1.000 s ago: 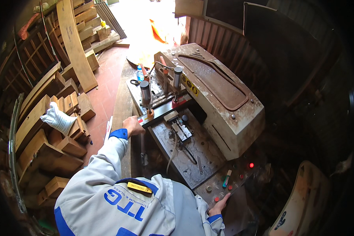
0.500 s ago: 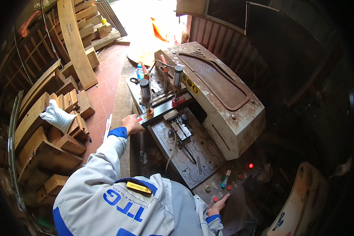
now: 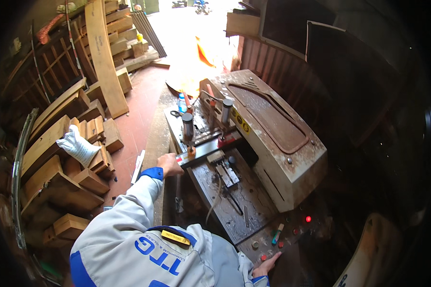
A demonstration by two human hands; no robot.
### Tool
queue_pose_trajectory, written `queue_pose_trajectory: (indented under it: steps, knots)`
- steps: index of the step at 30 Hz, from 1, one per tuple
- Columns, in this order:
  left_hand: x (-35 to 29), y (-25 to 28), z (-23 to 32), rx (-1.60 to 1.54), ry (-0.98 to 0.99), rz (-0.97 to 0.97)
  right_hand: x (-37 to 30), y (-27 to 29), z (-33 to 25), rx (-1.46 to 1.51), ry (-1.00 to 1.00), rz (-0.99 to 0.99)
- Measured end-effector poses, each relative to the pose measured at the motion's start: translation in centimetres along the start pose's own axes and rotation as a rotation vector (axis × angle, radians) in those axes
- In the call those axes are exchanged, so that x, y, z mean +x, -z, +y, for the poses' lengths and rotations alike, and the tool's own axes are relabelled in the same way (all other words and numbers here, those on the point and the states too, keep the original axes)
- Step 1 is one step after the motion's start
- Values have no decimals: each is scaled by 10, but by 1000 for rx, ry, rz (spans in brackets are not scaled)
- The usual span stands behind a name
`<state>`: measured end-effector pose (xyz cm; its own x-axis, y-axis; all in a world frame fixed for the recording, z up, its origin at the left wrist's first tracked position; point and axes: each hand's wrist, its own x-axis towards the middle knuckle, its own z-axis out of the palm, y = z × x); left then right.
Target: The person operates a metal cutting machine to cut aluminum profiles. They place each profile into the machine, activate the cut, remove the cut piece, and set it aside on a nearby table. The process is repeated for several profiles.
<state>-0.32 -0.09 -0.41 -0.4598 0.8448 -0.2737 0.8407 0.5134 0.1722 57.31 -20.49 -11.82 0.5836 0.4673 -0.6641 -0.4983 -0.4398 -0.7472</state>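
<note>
My left hand is closed round the near-left end of a long metal profile, which lies across the bed of a cutting machine. Two upright clamp cylinders, the left one and the right one, stand over the profile. My right hand, fingers stretched out, rests at the front edge of the control panel, beside a red push button. I see nothing held in it. Part of the palm is hidden.
A green-and-white marker-like stick lies on the panel, near a lit red lamp. Wooden beams and a white sack are stacked at left. A pale curved panel stands at lower right.
The whole view has shifted, so the scene sits lower and slightly right. Both hands keep their places at the profile and the control panel.
</note>
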Motion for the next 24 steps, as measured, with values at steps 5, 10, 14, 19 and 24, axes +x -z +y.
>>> queue_pose_trajectory:
  steps: [5, 10, 14, 19, 24]
  knots:
    - [1, 3, 2, 4, -7, -26, 12, -2, 9, -29, 46, 19]
    - [4, -5, -4, -3, 3, -18, 13, -11, 4, -86, 12, 47]
    - [5, -7, -5, -18, 5, -16, 16, -17, 2, -104, 7, 54]
    - [3, -5, -3, 7, 19, -24, 17, -18, 1, -123, -9, 62]
    - [7, -3, 0, 3, 16, -36, 16, -9, 3, -123, -22, 78]
